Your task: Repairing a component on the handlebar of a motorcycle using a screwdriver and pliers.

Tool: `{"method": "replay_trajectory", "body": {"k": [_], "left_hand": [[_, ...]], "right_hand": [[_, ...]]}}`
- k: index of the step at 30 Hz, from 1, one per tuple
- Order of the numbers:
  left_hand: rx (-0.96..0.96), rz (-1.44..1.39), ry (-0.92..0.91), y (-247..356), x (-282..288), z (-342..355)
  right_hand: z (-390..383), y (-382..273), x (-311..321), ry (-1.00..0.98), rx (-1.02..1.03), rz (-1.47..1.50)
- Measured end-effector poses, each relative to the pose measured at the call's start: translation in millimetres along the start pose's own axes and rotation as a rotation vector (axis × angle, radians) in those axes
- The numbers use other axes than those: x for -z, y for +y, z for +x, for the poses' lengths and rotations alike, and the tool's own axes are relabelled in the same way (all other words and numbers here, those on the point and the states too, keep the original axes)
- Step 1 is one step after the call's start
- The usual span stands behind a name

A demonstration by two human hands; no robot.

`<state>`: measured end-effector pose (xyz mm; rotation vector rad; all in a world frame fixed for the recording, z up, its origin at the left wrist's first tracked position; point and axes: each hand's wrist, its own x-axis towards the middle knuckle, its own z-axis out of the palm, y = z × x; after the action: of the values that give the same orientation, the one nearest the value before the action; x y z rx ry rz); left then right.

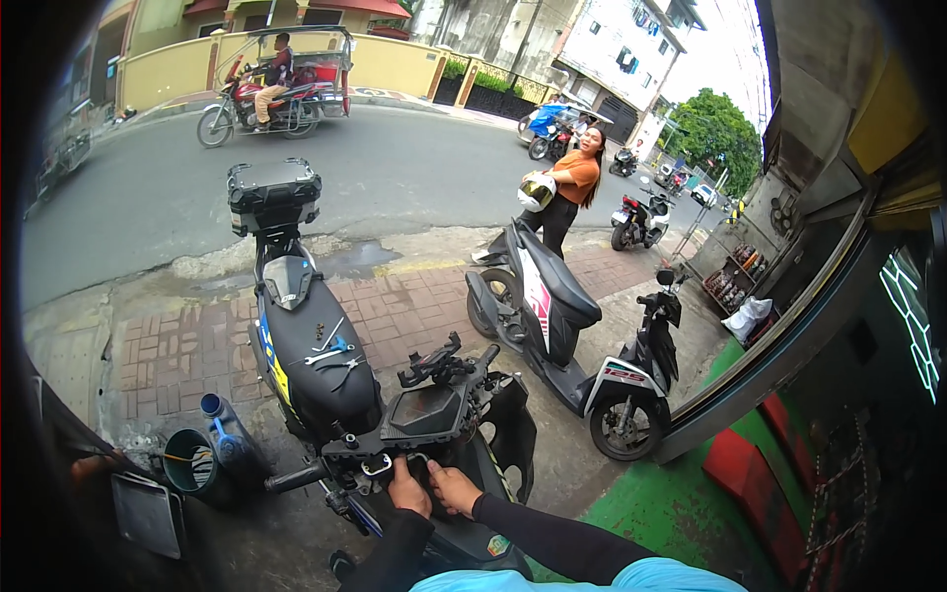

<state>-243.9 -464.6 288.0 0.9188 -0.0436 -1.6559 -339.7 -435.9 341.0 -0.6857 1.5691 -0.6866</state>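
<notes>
Below the dashboard [426,410] of a black scooter, my left hand [407,491] and my right hand [454,489] work close together at the opened front end. My left thumb points up and its fingers curl inward. The right hand is closed with its thumb pressed down. What either hand grips is too small and hidden to make out. A white-edged connector-like part [376,465] sits just left of my left hand. On the scooter's black seat [330,390] lie wrenches [333,353], a thin bent tool [328,335] and several small screws [319,333].
A second scooter [552,316] stands at the right, beside a person holding a white helmet [537,192]. Left of my scooter are a bucket [192,464], a blue-grey jug [229,434] and a metal tray [148,518]. A red ramp [755,498] lies on the green floor. A motor tricycle [276,99] is on the road.
</notes>
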Motion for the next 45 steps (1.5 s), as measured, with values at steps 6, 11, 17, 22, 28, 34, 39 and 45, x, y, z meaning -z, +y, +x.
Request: {"method": "replay_trajectory", "body": {"k": [6, 11, 17, 22, 28, 34, 39, 45], "left_hand": [[0.010, -0.094, -0.028, -1, -2, -2], [-0.014, -0.020, 0.014, 1, -1, -5], [-0.015, 0.191, -0.010, 2, 0, -5], [0.030, 0.160, 0.074, -3, -8, 1], [-0.020, 0.128, 0.133, -1, -15, -2], [0.023, -0.004, 0.105, 3, -17, -4], [0.052, -0.011, 0.075, 4, -15, -2], [-0.032, 0.064, 0.029, 13, -19, -9]], "right_hand": [[-3, -4, 4, -0.015, -0.074, -0.003], [-6, -4, -3, 0.027, -0.036, 0.025], [-10, -5, -4, 0.037, 0.007, 0.010], [-9, -3, -7, 0.060, 0.022, -0.038], [-3, 4, -6, 0.091, 0.080, -0.124], [15, 24, -5, 0.162, 0.185, -0.218], [23, 31, -6, 0.302, 0.351, -0.428], [19, 29, -10, 0.322, 0.410, -0.462]]}}
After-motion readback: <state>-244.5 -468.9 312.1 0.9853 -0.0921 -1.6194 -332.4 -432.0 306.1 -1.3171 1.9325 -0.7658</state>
